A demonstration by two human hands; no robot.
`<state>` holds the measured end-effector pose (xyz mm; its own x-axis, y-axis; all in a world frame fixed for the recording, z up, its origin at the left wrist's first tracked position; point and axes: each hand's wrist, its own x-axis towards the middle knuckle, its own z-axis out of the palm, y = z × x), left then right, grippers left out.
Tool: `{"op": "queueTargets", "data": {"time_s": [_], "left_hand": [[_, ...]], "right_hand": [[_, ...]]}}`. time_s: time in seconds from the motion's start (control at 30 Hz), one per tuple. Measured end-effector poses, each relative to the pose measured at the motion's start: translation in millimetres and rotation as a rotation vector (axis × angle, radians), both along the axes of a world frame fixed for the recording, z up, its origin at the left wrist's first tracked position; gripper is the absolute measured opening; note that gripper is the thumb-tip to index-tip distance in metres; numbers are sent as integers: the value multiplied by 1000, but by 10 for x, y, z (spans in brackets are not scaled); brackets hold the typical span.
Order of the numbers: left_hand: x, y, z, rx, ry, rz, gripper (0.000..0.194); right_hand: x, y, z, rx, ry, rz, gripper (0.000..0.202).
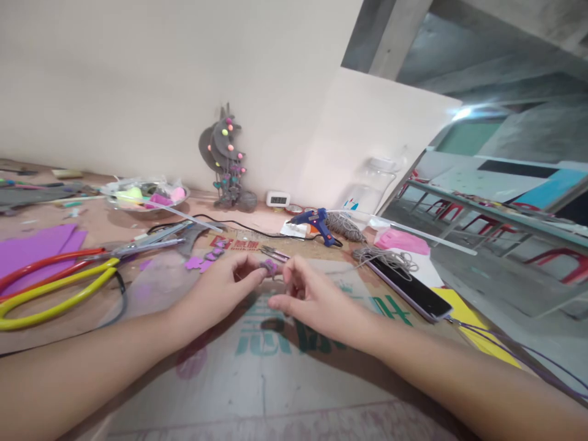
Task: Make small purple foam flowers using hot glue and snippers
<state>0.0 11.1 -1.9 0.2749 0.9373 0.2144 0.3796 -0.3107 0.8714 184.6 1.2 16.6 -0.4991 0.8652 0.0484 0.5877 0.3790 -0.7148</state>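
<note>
My left hand [229, 285] pinches a small purple and grey felt piece [269, 266] between thumb and fingers, above a cardboard sheet with green print [285, 380]. Just right of it, my right hand [310, 297] is curled, its thumb a little apart. A thin grey yarn strand [342, 270] runs from the loose grey yarn [390, 260] to this hand; the fingers partly hide where it is gripped. Behind my left hand lie purple flower-shaped cutouts [202, 262], some with grey on them. Tweezers [274, 252] rest just beyond my fingers.
A blue glue gun [316, 223] lies beyond my right hand, near a phone [404, 285]. Red-handled and yellow-handled scissors [59, 300] lie at left by purple sheets [41, 248]. Behind stand a bowl of craft bits [147, 197], a grey moon-shaped ornament [225, 153] and a small clock [278, 199].
</note>
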Motion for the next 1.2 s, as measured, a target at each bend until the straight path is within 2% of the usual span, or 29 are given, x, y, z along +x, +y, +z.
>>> {"op": "queueTargets", "data": {"time_s": [0.07,0.13,0.23,0.33,0.43,0.57,0.73,0.8,0.9,1.07,1.2], "left_hand": [[-1,1,2,5,10,-1,18],[-4,0,-1,10,18,9,18],[-11,-4,-10,0,0,-15,20],[-13,-14,-8,-5,-26,-49,20],[-5,-25,2,1,-19,-50,20],[6,-30,6,16,12,-32,19],[13,-37,8,30,24,-34,21],[15,-43,10,40,33,-33,21],[15,-49,5,44,66,-36,20],[6,-43,-16,30,86,-46,20],[2,-38,-21,12,49,-56,20]], "right_hand": [[-44,-20,-73,-59,93,32,28],[-36,-11,-117,16,118,40,24],[30,24,-109,334,-34,41,32],[109,78,-51,690,-218,103,33],[187,148,-17,901,-350,180,29],[263,216,-32,933,-425,212,24],[211,213,-29,958,-290,145,20],[158,204,-16,918,-219,109,19],[87,200,-18,750,-96,23,16],[12,213,-86,297,147,-107,14],[-33,222,-138,-100,428,-140,14]]}}
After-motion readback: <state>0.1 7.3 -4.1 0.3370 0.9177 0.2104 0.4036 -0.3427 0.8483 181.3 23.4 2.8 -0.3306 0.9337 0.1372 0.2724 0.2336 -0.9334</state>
